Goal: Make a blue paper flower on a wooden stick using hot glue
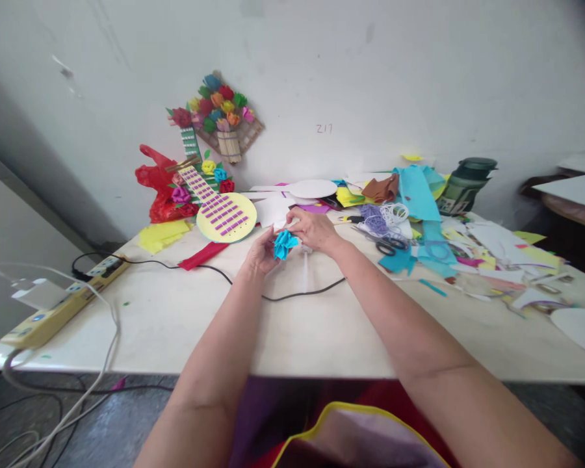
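Note:
Between my two hands, above the middle of the table, is a blue crepe-paper flower (285, 245) with ruffled petals. My left hand (262, 252) is closed around its left side. My right hand (314, 231) pinches at its far right edge, its fingertips close to those of the left. What the right fingertips press on is partly hidden behind the petals. Below the right hand a narrow whitish, see-through piece (305, 272) shows, too blurred to name. A black cord (292, 297) runs across the table just nearer than the hands.
A yellow paper guitar (227, 218) leans at the back left, near a red plastic bag (160, 185). Scissors (390, 246), purple yarn (376, 221), paper scraps (492, 244) and a green bottle (468, 186) lie or stand right. A power strip (63, 302) sits at left.

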The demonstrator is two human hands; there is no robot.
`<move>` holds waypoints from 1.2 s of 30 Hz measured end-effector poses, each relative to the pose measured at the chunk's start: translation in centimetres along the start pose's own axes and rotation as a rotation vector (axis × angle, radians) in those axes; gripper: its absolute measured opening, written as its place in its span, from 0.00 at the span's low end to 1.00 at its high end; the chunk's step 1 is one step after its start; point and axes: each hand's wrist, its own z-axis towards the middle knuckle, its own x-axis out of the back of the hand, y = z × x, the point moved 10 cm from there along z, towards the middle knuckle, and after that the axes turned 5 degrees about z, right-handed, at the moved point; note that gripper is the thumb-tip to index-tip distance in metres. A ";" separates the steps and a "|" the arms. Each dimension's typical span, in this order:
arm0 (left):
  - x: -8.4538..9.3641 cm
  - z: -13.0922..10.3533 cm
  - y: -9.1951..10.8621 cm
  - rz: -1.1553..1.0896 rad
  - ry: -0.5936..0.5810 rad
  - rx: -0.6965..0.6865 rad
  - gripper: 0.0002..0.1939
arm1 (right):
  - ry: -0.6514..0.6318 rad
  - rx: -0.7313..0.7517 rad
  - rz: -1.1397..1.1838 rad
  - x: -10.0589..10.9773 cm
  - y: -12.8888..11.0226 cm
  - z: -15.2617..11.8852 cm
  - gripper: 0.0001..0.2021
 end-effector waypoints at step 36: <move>-0.6 0.0 2.6 0.456 -0.176 -0.277 0.18 | -0.006 -0.129 0.180 -0.9 2.9 0.0 0.10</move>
